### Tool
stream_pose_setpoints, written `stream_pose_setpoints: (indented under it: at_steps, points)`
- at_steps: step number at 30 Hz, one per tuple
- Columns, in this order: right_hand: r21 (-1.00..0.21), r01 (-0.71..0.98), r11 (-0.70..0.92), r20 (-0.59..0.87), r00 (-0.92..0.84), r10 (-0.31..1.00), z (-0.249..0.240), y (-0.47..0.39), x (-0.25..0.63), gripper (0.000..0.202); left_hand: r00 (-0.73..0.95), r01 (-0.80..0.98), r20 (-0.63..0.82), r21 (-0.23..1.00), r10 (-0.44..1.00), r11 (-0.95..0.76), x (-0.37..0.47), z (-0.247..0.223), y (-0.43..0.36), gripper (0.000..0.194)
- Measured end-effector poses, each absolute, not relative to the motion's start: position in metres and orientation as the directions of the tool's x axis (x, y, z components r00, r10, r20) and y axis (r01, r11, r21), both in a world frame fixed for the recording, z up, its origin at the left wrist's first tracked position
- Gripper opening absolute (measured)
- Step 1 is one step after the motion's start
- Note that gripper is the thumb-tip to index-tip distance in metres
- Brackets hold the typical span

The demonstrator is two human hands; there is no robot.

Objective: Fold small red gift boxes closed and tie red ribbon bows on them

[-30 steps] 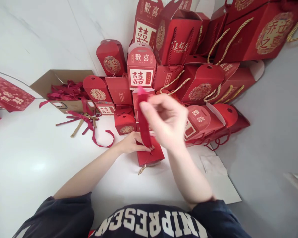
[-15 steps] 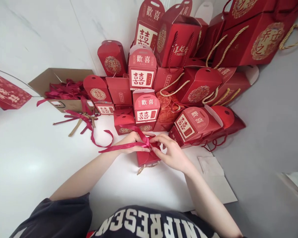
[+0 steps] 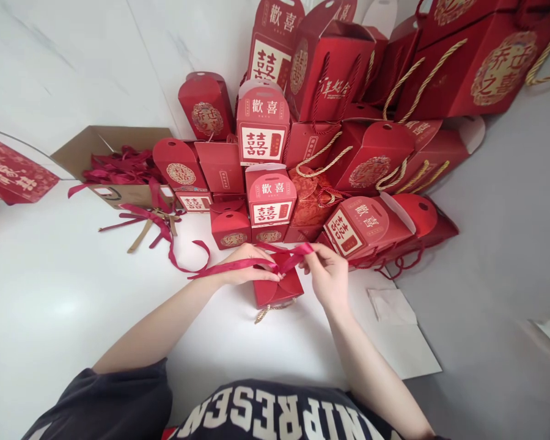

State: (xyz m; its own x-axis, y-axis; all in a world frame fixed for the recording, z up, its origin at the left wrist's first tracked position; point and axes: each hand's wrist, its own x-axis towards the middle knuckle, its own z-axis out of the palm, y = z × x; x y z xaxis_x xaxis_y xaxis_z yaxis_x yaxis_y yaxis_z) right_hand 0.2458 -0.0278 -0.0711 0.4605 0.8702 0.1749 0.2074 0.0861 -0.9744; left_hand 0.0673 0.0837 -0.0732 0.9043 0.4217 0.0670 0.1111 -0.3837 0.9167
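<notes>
A small red box [image 3: 282, 292] with a twisted cord handle at its front edge sits on the white table in front of me. Over its top my left hand [image 3: 252, 264] pinches a magenta ribbon [image 3: 229, 266], whose long tail runs left across my wrist. My right hand [image 3: 326, 269], at the box's right and slightly raised, is closed on another stretch of the same ribbon, pulled out from the middle of the box top. The ribbon's crossing point is partly hidden by my left fingers.
Stacked red gift boxes [image 3: 269, 205] rise just behind my hands. At the left, a cardboard box [image 3: 132, 194] holds magenta ribbons, with loose ribbons [image 3: 158, 223] beside it. White paper [image 3: 407, 348] lies right, near a grey surface [image 3: 499, 263].
My right hand has moved up and right from the box top, drawing a stretch of ribbon with it. My left hand stays nearly in place, still on the ribbon.
</notes>
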Motion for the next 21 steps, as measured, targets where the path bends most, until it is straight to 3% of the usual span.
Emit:
stream_pose_setpoints:
  at_steps: [2, 4, 7, 9, 12, 14, 18, 21]
  points:
    - [-0.968, 0.191, 0.166, 0.246, 0.561, 0.79, -0.063, -0.036, 0.249, 0.021, 0.903, 0.111, 0.079, 0.907, 0.422, -0.406, 0.068, -0.072, 0.085, 0.018]
    - [-0.903, 0.314, 0.292, 0.424, 0.556, 0.714, -0.052, -0.048, 0.248, 0.017, 0.91, 0.095, 0.084, 0.91, 0.406, -0.402, 0.068, -0.071, 0.086, 0.018]
    - [-0.638, 0.541, 0.547, 0.721, 0.171, 0.672, -0.036, -0.061, 0.233, 0.011, 0.917, 0.14, 0.009, 0.929, 0.399, -0.344, 0.068, -0.066, 0.087, 0.021]
    - [-0.433, 0.536, 0.725, 0.765, -0.206, 0.61, -0.033, -0.064, 0.214, 0.014, 0.909, 0.195, -0.052, 0.93, 0.415, -0.31, 0.068, -0.064, 0.087, 0.021]
    - [-0.119, 0.57, 0.813, 0.617, -0.599, 0.51, -0.048, -0.055, 0.179, 0.016, 0.896, 0.226, -0.07, 0.922, 0.438, -0.314, 0.067, -0.063, 0.085, 0.022]
    - [-0.015, 0.588, 0.809, 0.471, -0.709, 0.524, -0.064, -0.045, 0.158, 0.022, 0.888, 0.254, -0.079, 0.905, 0.454, -0.341, 0.067, -0.062, 0.083, 0.025]
    - [-0.023, 0.624, 0.781, 0.237, -0.756, 0.61, -0.081, -0.032, 0.137, 0.02, 0.859, 0.356, -0.126, 0.843, 0.496, -0.403, 0.067, -0.058, 0.079, 0.025]
    - [-0.123, 0.564, 0.816, 0.233, -0.783, 0.577, -0.067, -0.03, 0.146, 0.016, 0.866, 0.337, -0.069, 0.814, 0.496, -0.473, 0.068, -0.058, 0.079, 0.021]
